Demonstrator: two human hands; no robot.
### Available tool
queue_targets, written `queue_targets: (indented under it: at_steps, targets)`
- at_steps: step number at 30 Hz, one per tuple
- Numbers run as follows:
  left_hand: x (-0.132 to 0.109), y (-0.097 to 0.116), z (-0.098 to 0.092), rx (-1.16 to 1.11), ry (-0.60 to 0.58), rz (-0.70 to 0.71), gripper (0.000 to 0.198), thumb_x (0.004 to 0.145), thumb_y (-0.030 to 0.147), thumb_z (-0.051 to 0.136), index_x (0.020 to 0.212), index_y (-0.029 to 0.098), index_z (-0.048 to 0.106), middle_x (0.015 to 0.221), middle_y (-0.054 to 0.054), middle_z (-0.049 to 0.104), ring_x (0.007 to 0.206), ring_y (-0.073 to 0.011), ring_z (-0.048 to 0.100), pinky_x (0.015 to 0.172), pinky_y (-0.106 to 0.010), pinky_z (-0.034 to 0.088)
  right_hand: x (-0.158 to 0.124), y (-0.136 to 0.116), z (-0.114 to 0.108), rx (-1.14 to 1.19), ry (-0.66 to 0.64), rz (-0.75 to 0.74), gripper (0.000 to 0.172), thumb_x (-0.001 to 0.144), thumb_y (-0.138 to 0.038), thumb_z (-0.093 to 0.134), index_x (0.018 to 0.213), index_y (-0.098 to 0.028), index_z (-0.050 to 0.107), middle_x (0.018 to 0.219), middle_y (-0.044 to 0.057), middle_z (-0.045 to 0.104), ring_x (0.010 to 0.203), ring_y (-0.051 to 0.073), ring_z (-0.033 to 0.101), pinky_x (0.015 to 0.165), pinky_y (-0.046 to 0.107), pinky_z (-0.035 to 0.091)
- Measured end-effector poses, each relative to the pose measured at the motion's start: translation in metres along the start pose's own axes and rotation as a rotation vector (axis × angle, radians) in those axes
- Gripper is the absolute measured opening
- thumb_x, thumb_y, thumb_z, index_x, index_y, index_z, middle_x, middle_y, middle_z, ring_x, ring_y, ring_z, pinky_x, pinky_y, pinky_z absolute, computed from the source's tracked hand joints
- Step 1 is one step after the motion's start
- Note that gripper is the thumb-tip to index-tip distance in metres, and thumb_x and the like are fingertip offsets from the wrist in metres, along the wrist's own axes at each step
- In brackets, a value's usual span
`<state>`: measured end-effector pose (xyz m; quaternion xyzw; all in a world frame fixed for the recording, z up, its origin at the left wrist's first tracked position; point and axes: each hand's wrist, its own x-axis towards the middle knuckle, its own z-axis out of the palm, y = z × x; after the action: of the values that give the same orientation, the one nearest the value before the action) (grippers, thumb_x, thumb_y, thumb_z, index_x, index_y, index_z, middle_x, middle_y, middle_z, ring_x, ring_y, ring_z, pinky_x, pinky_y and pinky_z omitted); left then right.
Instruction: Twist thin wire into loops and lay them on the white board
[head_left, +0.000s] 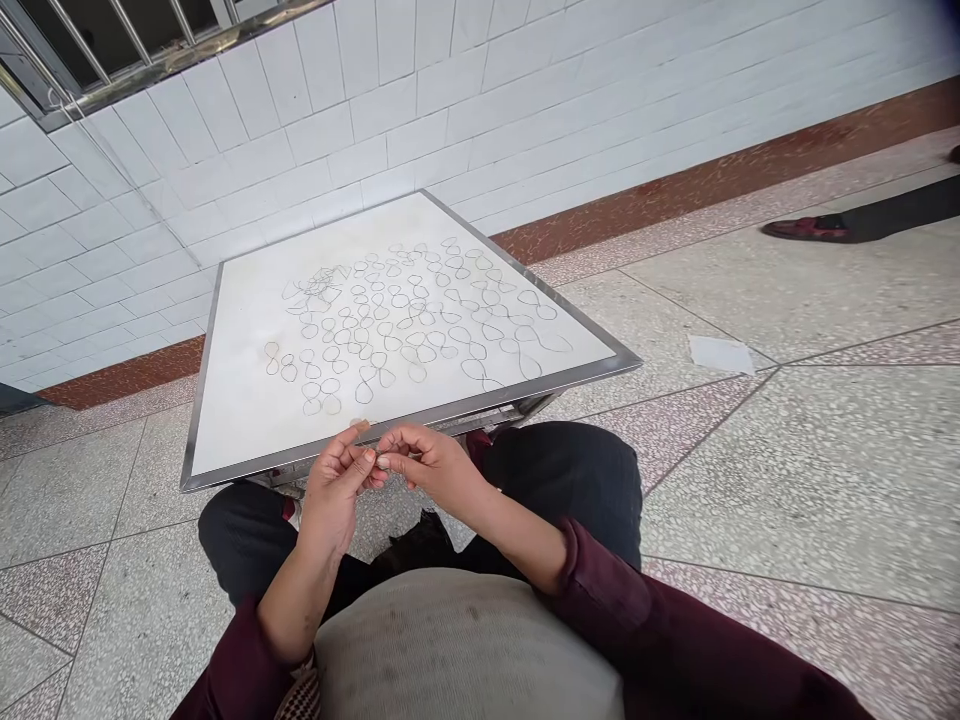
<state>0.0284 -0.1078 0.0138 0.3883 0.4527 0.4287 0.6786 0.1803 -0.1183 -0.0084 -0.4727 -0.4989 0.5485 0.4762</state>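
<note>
My left hand and my right hand meet at the near edge of a low white table, thumbs and fingertips pinched together. Whatever lies between the fingertips is too small to make out. Across the white tabletop are spread many thin dark loops twisted into figure eights, perhaps wire or thread. Toward the far left of them, several loops lie heaped in a tangle.
A grey metal rim borders the table, which stands against a white tiled wall. A barred window is at upper left. On the speckled floor lies a white sheet. Another person's shoe shows at right.
</note>
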Motion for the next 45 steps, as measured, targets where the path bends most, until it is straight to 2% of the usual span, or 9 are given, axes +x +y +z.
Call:
queue_targets:
  at_steps: [8,14,18,22,26,31,38,45]
  targets:
    - [-0.002,0.002,-0.001,0.096,-0.015,0.042,0.050,0.075,0.036,0.077,0.120,0.019,0.063,0.074,0.003,0.062,0.064,-0.0111,0.062,0.064,-0.026,0.049,0.002,0.009,0.000,0.069,-0.026,-0.030,0.020,0.077,-0.033,0.070,0.092,-0.023,0.063,0.070,-0.002,0.064,0.064,0.014,0.059,0.060,0.029,0.046]
    - [-0.001,0.001,-0.001,0.142,-0.024,0.034,0.051,0.073,0.036,0.077,0.119,0.019,0.062,0.072,0.002,0.061,0.063,-0.0126,0.061,0.060,-0.027,0.052,0.004,0.014,-0.001,0.097,-0.046,0.004,0.030,0.074,-0.030,0.073,0.100,-0.024,0.059,0.070,-0.004,0.060,0.062,0.013,0.057,0.060,0.028,0.046]
    - [0.003,-0.002,-0.004,0.132,0.022,0.046,0.049,0.072,0.034,0.078,0.116,0.018,0.063,0.073,0.002,0.063,0.063,-0.0127,0.063,0.059,-0.026,0.051,0.004,0.017,-0.004,0.114,-0.063,0.014,0.031,0.077,-0.037,0.072,0.102,-0.023,0.058,0.073,-0.003,0.060,0.063,0.013,0.056,0.061,0.029,0.045]
    - [0.006,-0.004,-0.009,0.060,0.097,0.083,0.049,0.072,0.034,0.078,0.116,0.019,0.062,0.076,0.002,0.063,0.065,-0.0128,0.066,0.059,-0.025,0.053,0.002,0.018,-0.004,0.122,-0.077,0.009,0.029,0.087,-0.045,0.062,0.105,-0.022,0.057,0.082,0.000,0.060,0.074,0.015,0.059,0.066,0.031,0.048]
    - [0.007,-0.005,-0.012,0.029,0.092,0.091,0.047,0.073,0.035,0.078,0.115,0.019,0.063,0.079,0.001,0.065,0.067,-0.0130,0.067,0.060,-0.026,0.054,-0.001,0.019,0.001,0.131,-0.119,0.017,0.025,0.086,-0.043,0.064,0.098,-0.022,0.059,0.082,0.000,0.059,0.072,0.014,0.056,0.065,0.029,0.047]
    - [0.005,-0.006,-0.013,0.052,0.059,0.082,0.045,0.075,0.038,0.077,0.114,0.019,0.065,0.084,-0.003,0.069,0.071,-0.0150,0.068,0.064,-0.028,0.056,0.000,0.023,0.006,0.141,-0.060,0.006,0.022,0.083,-0.043,0.066,0.090,-0.022,0.062,0.075,-0.002,0.059,0.063,0.012,0.051,0.061,0.027,0.043]
    - [0.005,-0.008,-0.015,0.066,0.044,0.091,0.041,0.081,0.044,0.070,0.113,0.017,0.066,0.085,-0.006,0.071,0.072,-0.0160,0.069,0.068,-0.030,0.057,0.001,0.021,0.004,0.074,-0.026,0.011,0.019,0.082,-0.039,0.065,0.085,-0.020,0.062,0.073,-0.003,0.059,0.060,0.010,0.049,0.058,0.024,0.042]
    - [0.008,-0.010,-0.013,0.085,0.077,0.099,0.040,0.075,0.038,0.076,0.109,0.017,0.067,0.078,-0.002,0.069,0.066,-0.0129,0.065,0.065,-0.027,0.055,0.001,0.022,0.008,0.063,-0.020,0.026,0.023,0.080,-0.042,0.066,0.087,-0.020,0.063,0.077,-0.001,0.061,0.065,0.012,0.052,0.057,0.024,0.044]
